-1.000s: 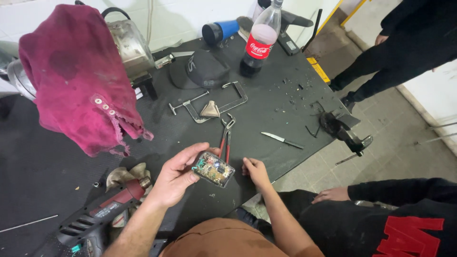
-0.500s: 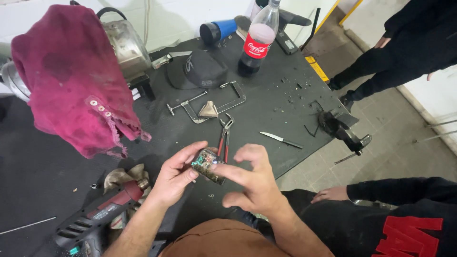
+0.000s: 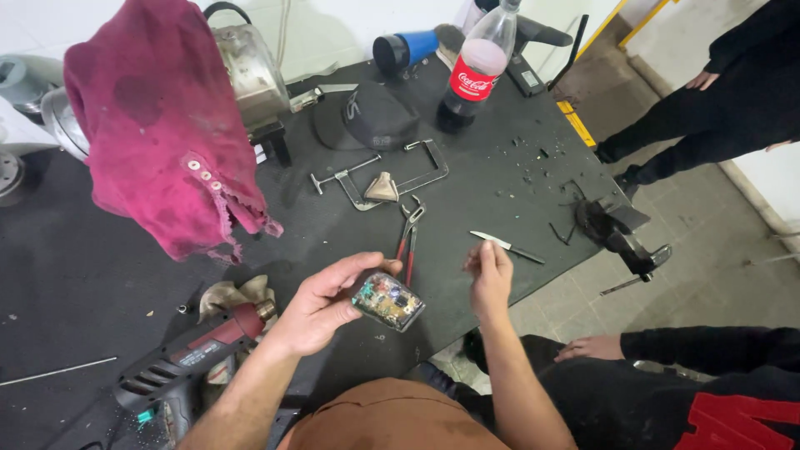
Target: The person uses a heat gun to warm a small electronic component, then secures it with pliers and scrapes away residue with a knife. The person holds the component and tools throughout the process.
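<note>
Left hand grips a small clear-cased circuit module from its left end, fingers wrapped over the top and thumb underneath, so the part sits tilted above the near edge of the black workbench. Coloured components show through the clear case. Right hand hovers just to the right of the module, apart from it, fingers drawn together at the tips as if pinching something too small to make out; whether it actually holds anything cannot be told.

Behind the module, red-handled pliers lie on the bench, and a small knife lies just beyond the right hand's fingertips. Farther back sits a metal C-clamp with a tan wedge in its frame, then a black cap and a dark soda bottle with a red label. A crimson cloth hangs over something at the left. A red and black power tool lies beside the left forearm, on a crumpled rag. At the bench's right edge a black vise is mounted. Another person's hand rests on a dark trouser leg at lower right.
</note>
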